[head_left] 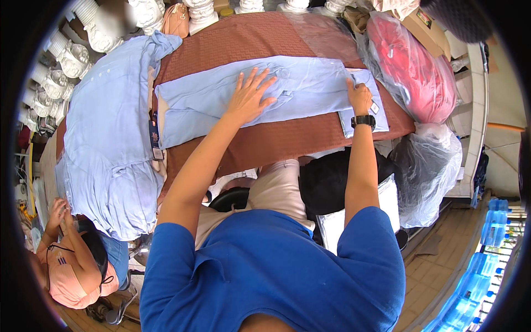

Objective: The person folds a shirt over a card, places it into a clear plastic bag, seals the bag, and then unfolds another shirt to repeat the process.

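A light blue shirt lies lengthwise in a long folded strip on the brown-covered table, with wrinkles near its middle. My left hand rests flat on it, fingers spread. At the strip's right end my right hand, a black watch on its wrist, has its fingers curled closed on the shirt's edge. Partly under that end is a flat folded light blue garment in clear plastic with a small white label. To the left, more light blue shirts lie spread in a pile, with a dark hang tag at their edge.
Clear bags of red cloth and dark cloth stand at the right. White balusters line the far edge, beside a tan bag. A co-worker in peach sits lower left. Blue water bottles stand lower right.
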The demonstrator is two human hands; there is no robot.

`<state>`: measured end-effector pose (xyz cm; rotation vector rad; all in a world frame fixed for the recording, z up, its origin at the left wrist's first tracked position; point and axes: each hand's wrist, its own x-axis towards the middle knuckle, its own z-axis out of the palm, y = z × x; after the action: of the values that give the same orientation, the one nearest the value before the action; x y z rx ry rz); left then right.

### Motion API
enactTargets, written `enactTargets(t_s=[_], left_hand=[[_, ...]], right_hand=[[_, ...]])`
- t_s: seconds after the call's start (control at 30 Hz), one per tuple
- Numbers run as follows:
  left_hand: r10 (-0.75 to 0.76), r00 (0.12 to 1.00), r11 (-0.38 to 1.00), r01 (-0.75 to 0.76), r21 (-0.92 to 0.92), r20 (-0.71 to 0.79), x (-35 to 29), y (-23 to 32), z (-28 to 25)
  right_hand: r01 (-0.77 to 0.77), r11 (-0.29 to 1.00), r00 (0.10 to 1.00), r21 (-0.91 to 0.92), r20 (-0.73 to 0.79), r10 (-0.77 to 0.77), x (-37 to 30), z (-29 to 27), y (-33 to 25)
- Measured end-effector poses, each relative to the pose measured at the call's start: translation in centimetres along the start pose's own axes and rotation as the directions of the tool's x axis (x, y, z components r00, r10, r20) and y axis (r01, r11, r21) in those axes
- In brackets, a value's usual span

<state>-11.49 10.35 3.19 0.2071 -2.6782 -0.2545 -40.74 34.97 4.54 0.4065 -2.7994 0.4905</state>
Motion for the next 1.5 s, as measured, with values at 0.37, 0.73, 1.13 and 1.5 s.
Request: enactTargets(t_s=[0.37,0.73,1.13,1.5], left_hand=[[-0.025,1.0,0.997,0.024,0.071,0.016,0.3,0.2,3.6],[-0.023,1.0,0.998,0.023,0.06,0.01,0.4,0.2,3.4],[-0.019,1.0,0.999,0.018,-0.028,-0.021,0.9,-0.1,3.4],[-0.544,0.79,0.398,0.539,-0.742,0.283,4.3,0.8,2.3]], right_hand=[[0.048,0.997,0.988,0.055,0.146,-0.055,1.9,1.3,0.1],[0.016,0.968,0.977,0.249,0.202,-0.068,2.1,-0.2,-1.5],[0.38,0.81,0.91,0.446,-0.023,-0.414,0.3,-3.4,-6.1],[0.297,0.783,0.749,0.547,0.375,-0.546,-8.3,-2.9,-11.2]])
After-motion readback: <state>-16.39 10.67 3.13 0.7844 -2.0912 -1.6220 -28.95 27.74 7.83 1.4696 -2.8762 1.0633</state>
